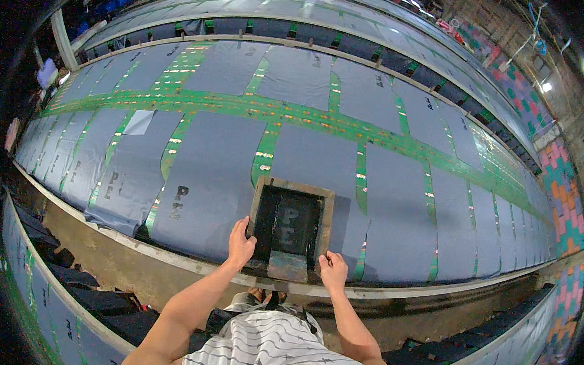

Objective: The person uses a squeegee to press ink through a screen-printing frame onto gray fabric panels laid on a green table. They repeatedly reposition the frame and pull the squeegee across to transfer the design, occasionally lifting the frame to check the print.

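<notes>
A wooden-edged silk-screen frame (326, 230) lies on the near side of a long printing table, over a grey-blue fabric panel (389, 214). Its dark mesh carries pale letter shapes. Resting inside the frame at its near end is a flat, worn squeegee (287, 267). My left hand (241, 243) grips the frame's left side, thumb over the edge. At the lower right side, the curled fingers of my right hand (333, 270) hold the frame's edge. Dark letter prints (180, 202) mark the fabric panel to the left.
Green strips (267, 148) separate several fabric panels along the table. A pale loose sheet (138, 122) lies at left. More long tables (274, 10) stand beyond, and another (42, 288) is behind me at lower left. Colourful blocks (557, 170) cover the floor at right.
</notes>
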Tool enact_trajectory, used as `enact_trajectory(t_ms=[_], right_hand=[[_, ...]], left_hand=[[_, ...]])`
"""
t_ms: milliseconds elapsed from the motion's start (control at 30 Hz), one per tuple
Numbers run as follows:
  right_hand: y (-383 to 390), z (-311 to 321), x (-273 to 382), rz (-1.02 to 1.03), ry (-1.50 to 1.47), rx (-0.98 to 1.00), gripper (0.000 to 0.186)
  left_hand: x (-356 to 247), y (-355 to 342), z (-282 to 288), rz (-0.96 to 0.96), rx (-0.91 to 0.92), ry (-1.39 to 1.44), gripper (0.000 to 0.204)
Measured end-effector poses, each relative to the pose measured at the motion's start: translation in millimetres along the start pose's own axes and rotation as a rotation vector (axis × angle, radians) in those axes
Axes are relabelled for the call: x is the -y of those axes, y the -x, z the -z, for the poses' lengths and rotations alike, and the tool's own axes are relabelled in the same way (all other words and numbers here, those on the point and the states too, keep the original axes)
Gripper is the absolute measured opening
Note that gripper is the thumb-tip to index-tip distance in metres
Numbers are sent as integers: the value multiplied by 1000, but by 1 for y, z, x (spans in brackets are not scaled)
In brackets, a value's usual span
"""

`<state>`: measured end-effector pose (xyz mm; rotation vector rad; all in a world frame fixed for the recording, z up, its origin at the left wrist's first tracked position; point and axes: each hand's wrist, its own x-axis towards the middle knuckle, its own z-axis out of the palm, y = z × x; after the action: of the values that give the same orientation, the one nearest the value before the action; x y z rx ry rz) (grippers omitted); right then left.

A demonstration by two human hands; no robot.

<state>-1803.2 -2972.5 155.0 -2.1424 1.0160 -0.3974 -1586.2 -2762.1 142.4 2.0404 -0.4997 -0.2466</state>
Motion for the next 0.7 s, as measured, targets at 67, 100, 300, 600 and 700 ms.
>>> enact_trajectory(t_ms=[67,100,300,600,700], right_hand=[[1,-1,0,7,13,-9,39],[1,-1,0,11,19,-13,39],[2,2,8,-34,34,32,41],[0,-4,-3,67,49,-1,40],[4,-2,11,106,65,-74,49]], left_hand=[[-1,0,1,-20,-8,-23,64],[-2,0,2,-18,-8,-23,64],[-11,-1,7,42,27,18,65],[11,-3,2,44,51,-46,67],[5,-2,4,45,82,-60,68]])
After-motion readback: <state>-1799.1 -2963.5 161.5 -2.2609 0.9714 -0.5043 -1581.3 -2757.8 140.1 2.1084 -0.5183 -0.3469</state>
